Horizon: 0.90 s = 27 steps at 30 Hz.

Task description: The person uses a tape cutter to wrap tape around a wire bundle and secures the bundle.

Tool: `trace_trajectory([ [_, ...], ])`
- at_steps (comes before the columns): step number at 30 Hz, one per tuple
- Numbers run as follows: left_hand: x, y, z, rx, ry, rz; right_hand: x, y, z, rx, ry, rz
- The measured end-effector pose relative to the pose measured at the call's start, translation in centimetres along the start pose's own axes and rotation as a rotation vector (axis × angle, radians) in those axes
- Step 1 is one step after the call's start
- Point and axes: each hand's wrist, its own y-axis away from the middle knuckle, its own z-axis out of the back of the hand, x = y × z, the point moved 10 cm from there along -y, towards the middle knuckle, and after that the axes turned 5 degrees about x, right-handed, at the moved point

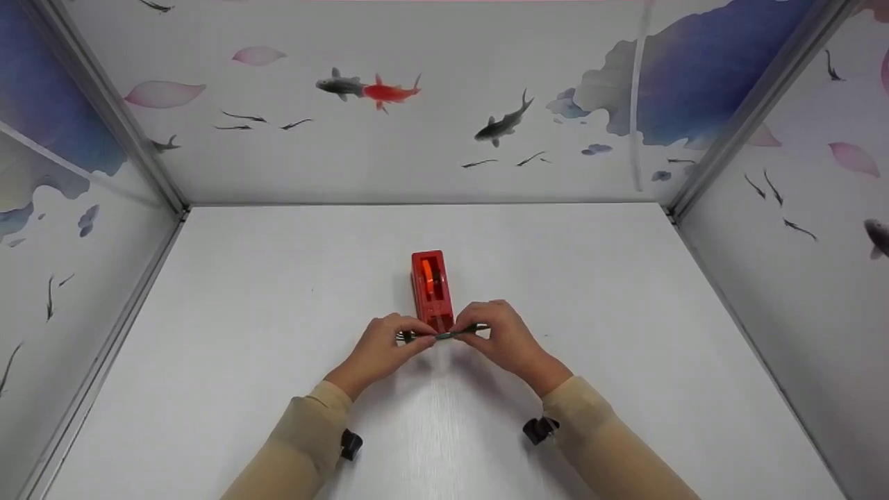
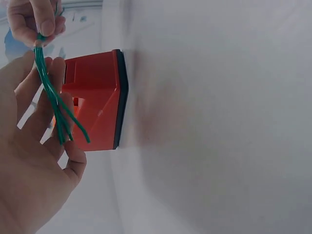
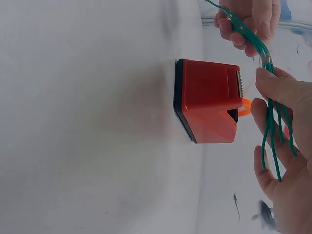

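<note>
A bundle of thin green wires (image 3: 270,112) is held sideways between both hands, just in front of a red tape dispenser (image 1: 430,288). My left hand (image 1: 382,347) pinches the bundle on the left side between thumb and fingers. On the right side, my right hand (image 1: 507,344) pinches it close by. A narrow clear band of tape (image 3: 266,59) shows round the middle of the bundle, between the two hands. Loose wire ends fan out over the fingers of each hand in the wrist views. The dispenser's toothed cutting edge (image 3: 240,84) faces the hands.
An orange tape core (image 1: 428,278) sits inside the dispenser, which stands on a white table (image 1: 278,292). Printed panels (image 1: 430,153) with fish and petals wall the table at the back and both sides. Black wrist cameras (image 1: 540,430) hang from the sleeves.
</note>
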Motion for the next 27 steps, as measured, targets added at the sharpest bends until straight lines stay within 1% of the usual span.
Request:
trace_trajectory([
  [3, 0.0, -0.2, 0.0, -0.002, -0.048, 0.003, 0.7, 0.1, 0.2, -0.041, 0.135, 0.042],
  [5, -0.1, -0.3, 0.0, -0.011, -0.066, 0.000, 1.0, 0.3, 0.3, -0.069, 0.187, 0.070],
  [7, -0.3, -0.5, 0.0, -0.025, -0.083, -0.010, 1.3, 0.4, 0.4, -0.088, 0.219, 0.085],
  [10, -0.4, -0.5, 0.1, -0.045, -0.103, -0.019, 1.3, 0.4, 0.3, -0.089, 0.219, 0.086],
  [14, -0.9, -0.5, 0.1, -0.056, -0.135, -0.055, 1.2, 0.1, 0.1, -0.059, 0.215, 0.063],
  [17, -1.6, -0.4, 0.2, -0.076, -0.190, -0.098, 0.9, 0.0, 0.0, -0.026, 0.214, 0.037],
  [20, -2.4, -0.2, 0.3, -0.116, -0.300, -0.149, 0.5, -0.1, -0.1, 0.012, 0.214, 0.002],
  [23, -3.1, 0.1, 0.3, -0.159, -0.416, -0.199, 0.0, -0.1, -0.5, 0.058, 0.221, -0.050],
  [27, -3.6, 0.4, 0.1, -0.195, -0.519, -0.254, -0.4, -0.1, -1.1, 0.114, 0.239, -0.102],
])
